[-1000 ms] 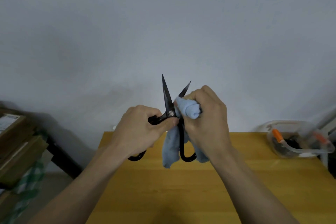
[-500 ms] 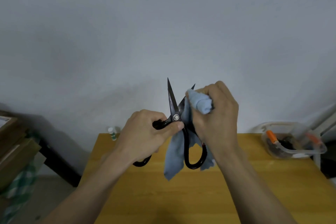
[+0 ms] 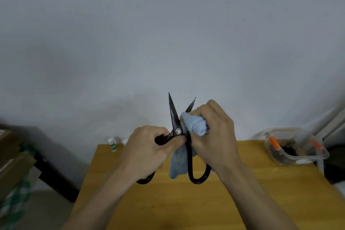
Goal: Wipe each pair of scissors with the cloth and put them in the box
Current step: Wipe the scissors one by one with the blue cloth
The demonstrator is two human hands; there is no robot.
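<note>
Nearest, bare wooden table (image 3: 186, 209), both forearms reaching over it

Above table, held in the air: black scissors (image 3: 174, 117), blades parted and pointing up, handle loops hanging down

Left hand (image 3: 147, 147) gripping left handle just below the pivot, fingers (image 3: 175, 141) curled round it, thumb by the screw

Right hand (image 3: 214, 134) clutching blue cloth (image 3: 196, 124), fingers curled round the bunched wad, pressed against right blade; loose cloth end hanging between the handles

Farther right on table, clear plastic box (image 3: 296, 158) holding orange-handled scissors (image 3: 274, 143) and dark items too blurred to tell

At far left table edge, small white bottle (image 3: 112, 144)

Beyond, plain grey wall (image 3: 168, 33); brown boxes (image 3: 13, 160) at left
</note>
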